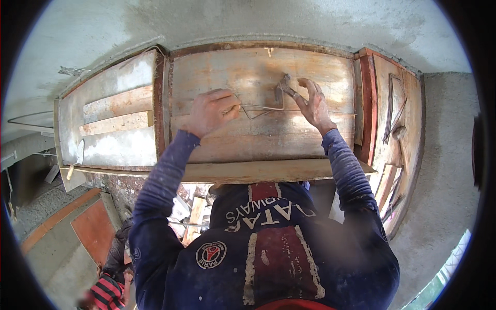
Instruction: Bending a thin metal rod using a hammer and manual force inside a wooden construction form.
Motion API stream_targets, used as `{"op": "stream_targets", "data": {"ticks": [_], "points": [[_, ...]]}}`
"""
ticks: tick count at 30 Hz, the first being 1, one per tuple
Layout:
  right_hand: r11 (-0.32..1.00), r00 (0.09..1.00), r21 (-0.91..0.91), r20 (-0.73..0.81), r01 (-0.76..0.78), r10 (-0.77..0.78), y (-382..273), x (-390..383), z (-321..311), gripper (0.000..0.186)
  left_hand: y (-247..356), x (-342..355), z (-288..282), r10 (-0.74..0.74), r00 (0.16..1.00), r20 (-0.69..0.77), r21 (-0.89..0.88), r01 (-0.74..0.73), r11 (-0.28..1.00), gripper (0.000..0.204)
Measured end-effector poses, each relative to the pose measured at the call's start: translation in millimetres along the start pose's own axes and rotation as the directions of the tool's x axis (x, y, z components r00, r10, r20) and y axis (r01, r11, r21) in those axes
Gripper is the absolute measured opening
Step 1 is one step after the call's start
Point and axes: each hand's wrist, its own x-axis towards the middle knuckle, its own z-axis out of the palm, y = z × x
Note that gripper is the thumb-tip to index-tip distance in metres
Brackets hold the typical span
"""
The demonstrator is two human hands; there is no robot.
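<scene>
My left hand point(214, 110) is closed on one end of a thin bent metal rod point(266, 108), above a wide wooden board point(222, 142). The rod runs right from my fingers and turns up at an angle at its far end. My right hand point(316, 107) grips a short metal hand tool point(293, 92), whose dark head is beside the rod's upturned end. I cannot tell whether the head touches the rod. My right index finger is stretched out above the tool; my other right fingers are partly hidden.
To the left, two planks point(118, 104) and a trowel point(79, 154) lie on a pale panel. On the right-hand board are bent rods point(390, 106) and a hammer point(402, 142). A raised wooden strip point(258, 169) borders the near edge. Another person point(108, 289) is low at left.
</scene>
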Motion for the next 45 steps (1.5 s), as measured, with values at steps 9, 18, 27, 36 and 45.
{"op": "stream_targets", "data": {"ticks": [9, 18, 27, 36, 45], "points": [[0.943, 0.956, -0.305, 0.292, 0.131, -0.038, 90.1, 8.8, 62.2, 0.057, 75.5, -12.1, -16.8, -0.272, 0.892, -0.361, -0.165, 0.226, 0.96, 0.009], [0.919, 0.963, 0.309, 0.185, -0.244, 0.194, -44.8, 24.4, -66.5, 0.035, 98.8, -0.2, -31.5, -0.698, 0.672, -0.246, -0.764, 0.309, 0.566, 0.013], [0.074, 0.901, 0.912, 0.383, -0.404, 0.205, -164.1, -20.0, -121.7, 0.018, 118.6, 39.2, -16.1, -0.654, 0.739, -0.161, -0.979, -0.035, 0.202, 0.025], [-0.013, 0.888, 0.951, 0.294, -0.31, 0.354, -196.9, -29.5, -96.2, 0.02, 144.9, 56.5, 17.9, -0.589, 0.79, -0.169, -0.986, -0.142, 0.092, 0.024], [-0.052, 0.888, 0.949, 0.309, -0.31, 0.339, -199.0, -38.3, -86.5, 0.027, 163.1, 49.4, 19.7, -0.65, 0.757, 0.069, -0.997, 0.075, -0.018, 0.021]]}}
